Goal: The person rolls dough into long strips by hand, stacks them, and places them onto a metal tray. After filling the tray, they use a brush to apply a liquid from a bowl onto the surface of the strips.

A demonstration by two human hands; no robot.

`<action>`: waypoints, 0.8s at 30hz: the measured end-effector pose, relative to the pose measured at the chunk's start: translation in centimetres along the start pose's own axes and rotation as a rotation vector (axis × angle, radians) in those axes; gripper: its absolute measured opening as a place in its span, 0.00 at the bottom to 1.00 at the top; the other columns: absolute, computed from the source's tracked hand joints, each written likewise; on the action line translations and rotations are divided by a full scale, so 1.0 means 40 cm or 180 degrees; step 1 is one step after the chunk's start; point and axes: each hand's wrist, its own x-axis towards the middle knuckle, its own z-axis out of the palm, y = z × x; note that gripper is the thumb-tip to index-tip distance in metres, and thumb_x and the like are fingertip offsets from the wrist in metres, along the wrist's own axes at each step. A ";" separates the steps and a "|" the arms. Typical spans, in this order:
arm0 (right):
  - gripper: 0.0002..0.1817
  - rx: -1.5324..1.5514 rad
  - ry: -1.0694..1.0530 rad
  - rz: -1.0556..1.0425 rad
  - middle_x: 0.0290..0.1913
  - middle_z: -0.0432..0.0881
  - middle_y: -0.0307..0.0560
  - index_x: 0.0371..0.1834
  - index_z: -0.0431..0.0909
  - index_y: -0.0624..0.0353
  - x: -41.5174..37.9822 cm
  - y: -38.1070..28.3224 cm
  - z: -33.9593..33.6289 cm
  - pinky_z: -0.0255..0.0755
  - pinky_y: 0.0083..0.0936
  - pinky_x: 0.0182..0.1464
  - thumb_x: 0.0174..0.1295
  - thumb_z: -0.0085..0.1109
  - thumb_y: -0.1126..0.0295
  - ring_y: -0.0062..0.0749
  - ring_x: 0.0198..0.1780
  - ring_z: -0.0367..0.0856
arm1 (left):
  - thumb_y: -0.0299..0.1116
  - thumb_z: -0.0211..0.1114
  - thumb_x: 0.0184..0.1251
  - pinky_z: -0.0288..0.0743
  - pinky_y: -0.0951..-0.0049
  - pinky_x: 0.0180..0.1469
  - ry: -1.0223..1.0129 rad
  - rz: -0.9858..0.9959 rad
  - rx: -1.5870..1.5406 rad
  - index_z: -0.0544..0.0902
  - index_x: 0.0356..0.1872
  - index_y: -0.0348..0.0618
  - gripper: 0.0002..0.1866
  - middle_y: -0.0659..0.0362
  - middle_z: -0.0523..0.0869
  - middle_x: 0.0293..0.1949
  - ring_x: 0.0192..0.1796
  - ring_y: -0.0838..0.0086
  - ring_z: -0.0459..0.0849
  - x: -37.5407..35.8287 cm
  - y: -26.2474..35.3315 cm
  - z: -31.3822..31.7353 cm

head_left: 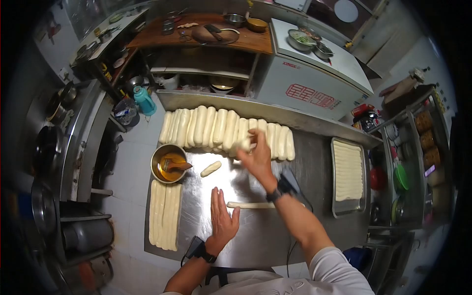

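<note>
Landmark: metal pot (157, 166) holding yellow liquid and a brush (178, 165). Row of thick dough pieces (204, 129) beyond it, running off to its right. Right hand (256, 156) right of the pot, at the row's near edge: fingers spread and bent about a pale, blurred dough piece (242, 144); firm grip or not, cannot tell. Left hand (223, 221) nearer the body than the pot, fingers straight and together, thumb beside the end of a thin dough strip (253, 205). Short dough piece (211, 169) lies just right of the pot.
</note>
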 end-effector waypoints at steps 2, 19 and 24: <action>0.25 0.0308 -0.0238 -0.0154 0.40 0.82 0.53 0.58 0.78 0.60 -0.163 -0.035 -0.072 0.78 0.35 0.43 0.57 0.73 0.67 0.43 0.39 0.83 | 0.28 0.63 0.70 0.55 0.43 0.78 0.0538 0.0148 -0.0011 0.59 0.76 0.25 0.37 0.28 0.62 0.74 0.77 0.33 0.60 0.029 0.036 0.013; 0.24 -0.1273 -0.1116 -0.0720 0.63 0.79 0.59 0.61 0.79 0.67 -0.942 0.183 -0.537 0.65 0.50 0.73 0.62 0.64 0.70 0.54 0.68 0.75 | 0.44 0.60 0.72 0.44 0.39 0.81 -0.2157 0.0559 0.1189 0.64 0.74 0.22 0.39 0.28 0.60 0.77 0.82 0.37 0.54 -0.449 0.280 0.166; 0.39 -0.1278 -0.1517 -0.0981 0.75 0.68 0.67 0.74 0.66 0.70 -0.859 0.269 -0.401 0.48 0.55 0.82 0.64 0.59 0.56 0.58 0.80 0.60 | 0.53 0.56 0.75 0.40 0.36 0.81 -0.1676 0.0781 0.1096 0.60 0.73 0.18 0.44 0.22 0.56 0.76 0.80 0.26 0.48 -0.382 0.206 0.317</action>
